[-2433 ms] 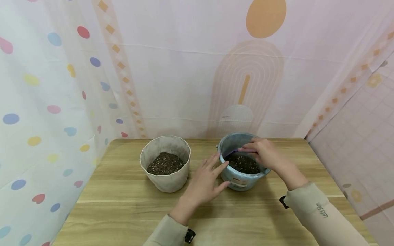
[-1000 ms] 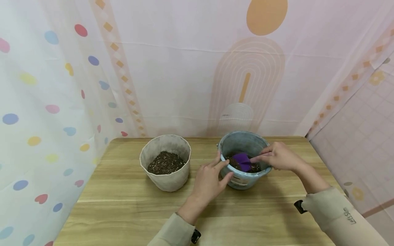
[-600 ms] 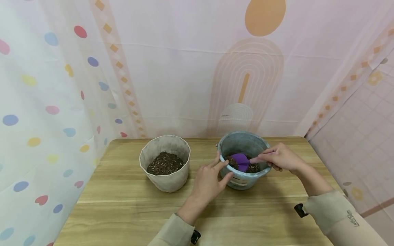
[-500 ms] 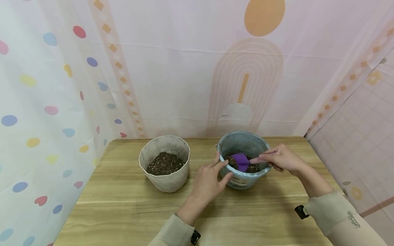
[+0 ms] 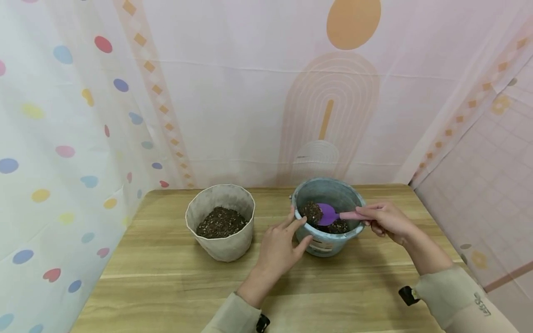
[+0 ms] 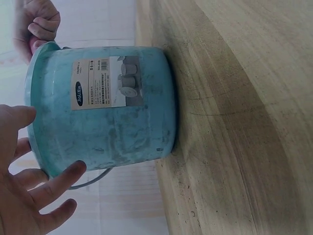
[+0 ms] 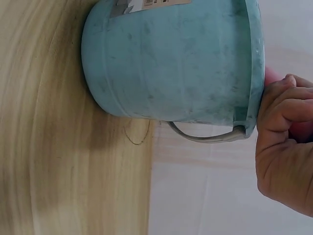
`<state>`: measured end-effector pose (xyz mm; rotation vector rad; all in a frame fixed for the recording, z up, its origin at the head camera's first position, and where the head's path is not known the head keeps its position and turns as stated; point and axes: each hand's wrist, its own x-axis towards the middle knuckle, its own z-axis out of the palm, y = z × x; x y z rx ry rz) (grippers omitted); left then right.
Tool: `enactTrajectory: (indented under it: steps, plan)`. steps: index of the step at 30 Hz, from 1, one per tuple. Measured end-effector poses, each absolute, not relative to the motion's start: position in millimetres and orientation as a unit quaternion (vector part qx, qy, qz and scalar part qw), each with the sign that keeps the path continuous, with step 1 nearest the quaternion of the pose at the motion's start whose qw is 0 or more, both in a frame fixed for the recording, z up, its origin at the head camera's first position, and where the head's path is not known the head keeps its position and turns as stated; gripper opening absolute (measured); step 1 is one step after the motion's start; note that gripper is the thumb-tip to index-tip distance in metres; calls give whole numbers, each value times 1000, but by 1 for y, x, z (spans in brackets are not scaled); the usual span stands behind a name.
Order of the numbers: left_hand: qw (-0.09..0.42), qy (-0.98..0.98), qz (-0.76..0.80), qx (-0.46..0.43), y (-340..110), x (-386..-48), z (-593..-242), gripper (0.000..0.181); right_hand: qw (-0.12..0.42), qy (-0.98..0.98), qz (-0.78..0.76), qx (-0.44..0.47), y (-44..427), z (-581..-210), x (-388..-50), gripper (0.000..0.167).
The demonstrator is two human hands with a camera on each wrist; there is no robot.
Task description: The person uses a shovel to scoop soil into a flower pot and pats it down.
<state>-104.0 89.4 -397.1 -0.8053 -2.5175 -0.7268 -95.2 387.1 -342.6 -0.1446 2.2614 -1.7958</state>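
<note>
1. Two hands are seen. By the right hand (image 5: 387,219), one scoop (image 5: 328,214) is held; the grip is closed in a pinch on its pink handle.
2. By the left hand (image 5: 278,249), nothing is grasped: its grip is spread, with the fingers parted, and the rim of the bucket is touched by the fingertips at the left side.
3. One blue bucket (image 5: 339,245) is placed upright on the one wooden table (image 5: 175,296). One label (image 6: 105,83) is stuck on its wall, and one thin carrying handle (image 7: 208,139) is hung down outside.
4. The purple blade of the scoop is located inside the mouth of the bucket, and one heap of soil (image 5: 311,212) is borne at its tip. Whether the soil below is touched by the blade cannot be told.
5. One whitish pot (image 5: 226,247) is placed upright to the left of the bucket, apart from it. Dark soil is contained in both vessels.
6. Two pale sleeves (image 5: 441,289) are seen, and one black strap (image 5: 408,296) is worn near each cuff.
7. Behind the table, one patterned curtain (image 5: 233,115) is hung, on which one large orange oval is printed.
</note>
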Motion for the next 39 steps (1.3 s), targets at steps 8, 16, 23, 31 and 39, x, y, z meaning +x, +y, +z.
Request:
enactTrajectory:
  steps: [8,16,23,31,39]
  plan:
    - [180,-910,-222,-300,85,-103,-396,58,120,743,-656,-58,389,-346,-91,34]
    - [120,-919,-178,-330,76,-100,-392,74,104,734,-670,-40,397,-347,-88,34]
    - [158,-905,-181,-350,65,-98,-387,75,108,739,-663,-55,398,-334,-90,35]
    - [171,-902,-188,-348,51,-96,-379,75,101,743,-659,-61,384,-315,-101,34]
    - [217,-901,-198,-318,32,-87,-378,68,114,736,-665,-49,342,-304,-116,34]
